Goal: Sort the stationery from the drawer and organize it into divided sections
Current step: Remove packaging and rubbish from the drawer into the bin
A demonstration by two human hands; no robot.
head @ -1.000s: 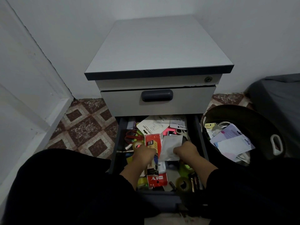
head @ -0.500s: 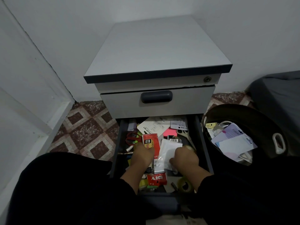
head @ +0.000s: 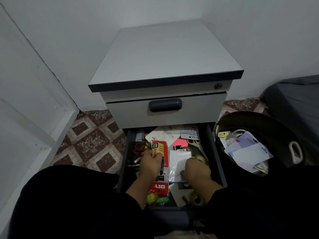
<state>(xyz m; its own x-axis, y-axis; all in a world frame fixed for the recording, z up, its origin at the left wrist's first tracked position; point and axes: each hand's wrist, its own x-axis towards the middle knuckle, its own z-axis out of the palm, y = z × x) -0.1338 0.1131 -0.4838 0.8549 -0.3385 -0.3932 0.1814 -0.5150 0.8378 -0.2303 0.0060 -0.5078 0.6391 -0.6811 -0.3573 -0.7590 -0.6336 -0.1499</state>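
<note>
Left hand (head: 150, 163) pinches the red DIY blister pack (head: 161, 169) near its top, inside the open drawer (head: 216, 152) — light, stiff card, prob slick plastic. Right hand (head: 196, 170) has its fingers curled on a white pouch (head: 178, 163), thin & floppy. Tape rolls (head: 196, 198), scissors (head: 194, 143) crowd around; bin (head: 276, 128) w/ papers at right.

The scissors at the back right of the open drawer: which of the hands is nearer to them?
Right. The right hand lies just in front of the scissors, on the white packet. The left hand is across the drawer, gripping the red and yellow pack.
</note>
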